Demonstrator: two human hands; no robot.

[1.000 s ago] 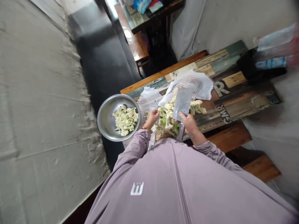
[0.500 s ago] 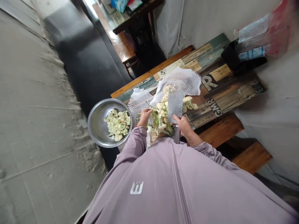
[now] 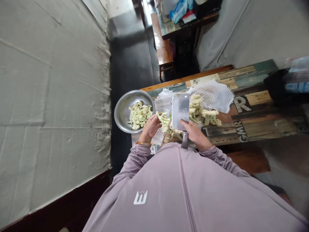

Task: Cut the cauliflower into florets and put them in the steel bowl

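Note:
My right hand (image 3: 196, 133) is closed on a cleaver (image 3: 180, 111), its broad blade upright with the handle toward me. Pinched in the fingers of my left hand (image 3: 151, 126) is a pale green cauliflower floret (image 3: 163, 118), beside the blade's left edge. Larger cauliflower pieces (image 3: 211, 117) lie to the right of and behind the cleaver, which hides part of them. Left of my left hand, a steel bowl (image 3: 120, 111) holds a heap of cut cauliflower (image 3: 140, 114). White foam netting (image 3: 212, 93) is spread under and behind the cauliflower.
The patterned wooden table (image 3: 263, 127) stretches to the right, with a dark item and plastic packages (image 3: 298, 77) at its far end. Behind stand a wooden bench (image 3: 164, 51) and another table with a blue package (image 3: 178, 12). A grey wall (image 3: 60, 80) runs along the left.
The view has turned, so the table and bowl appear further right and more level. My left hand now holds a floret beside the cleaver; before, its fingers were at green leaves. The cleaver stays in my right hand.

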